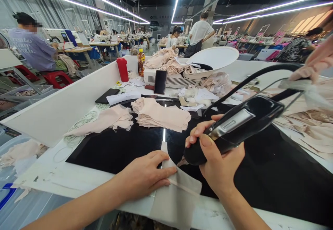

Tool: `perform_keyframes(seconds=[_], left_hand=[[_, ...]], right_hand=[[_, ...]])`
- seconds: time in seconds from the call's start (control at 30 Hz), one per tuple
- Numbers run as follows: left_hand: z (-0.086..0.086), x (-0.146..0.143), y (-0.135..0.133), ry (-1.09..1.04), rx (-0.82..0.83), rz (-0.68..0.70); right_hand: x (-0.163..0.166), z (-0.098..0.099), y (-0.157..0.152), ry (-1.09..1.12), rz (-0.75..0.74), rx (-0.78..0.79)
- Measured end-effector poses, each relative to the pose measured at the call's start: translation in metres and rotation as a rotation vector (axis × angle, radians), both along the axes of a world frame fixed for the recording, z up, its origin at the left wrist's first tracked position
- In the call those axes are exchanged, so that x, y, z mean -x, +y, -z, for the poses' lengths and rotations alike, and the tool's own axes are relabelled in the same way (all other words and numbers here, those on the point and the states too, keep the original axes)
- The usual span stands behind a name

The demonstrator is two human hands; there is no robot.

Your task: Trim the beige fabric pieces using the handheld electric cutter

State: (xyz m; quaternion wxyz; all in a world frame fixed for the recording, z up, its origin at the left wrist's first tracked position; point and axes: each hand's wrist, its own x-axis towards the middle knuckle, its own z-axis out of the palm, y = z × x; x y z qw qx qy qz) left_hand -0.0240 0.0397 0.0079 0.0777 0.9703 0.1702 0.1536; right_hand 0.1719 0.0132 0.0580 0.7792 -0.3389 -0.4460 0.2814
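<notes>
My left hand (148,172) lies on a pale, thin fabric piece (179,185), its fingers stretched out and pressing on the cloth. The fabric hangs over the table's front edge, and its narrow end points away from me. My right hand (220,157) is wrapped round a black corded handheld tool (234,127) with a silver bar on its side. The tool's rounded front end is just right of my left fingertips, above the black mat (273,174). Whether its tip touches the fabric I cannot tell.
Beyond my hands lie a stack of beige fabric pieces (161,113) and a loose beige piece (104,120). A phone (160,82), red cup (122,69), bottle (141,62) and white basket (169,79) stand behind. The tool's black cord (247,81) arches right. Co-workers sit and stand farther off.
</notes>
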Motion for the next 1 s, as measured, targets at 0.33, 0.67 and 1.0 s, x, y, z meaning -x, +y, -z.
perform_keyframes(seconds=[0.33, 0.67, 1.0], left_hand=[[0.002, 0.000, 0.000, -0.014, 0.029, -0.014], [0.001, -0.001, -0.002, 0.068, 0.043, -0.048], [0.001, -0.001, -0.001, 0.045, 0.076, -0.030]], right_hand=[[0.004, 0.002, 0.005, -0.016, 0.031, 0.024], [0.009, 0.004, 0.011, -0.019, 0.020, 0.027], [0.013, 0.004, 0.021, 0.001, 0.024, -0.002]])
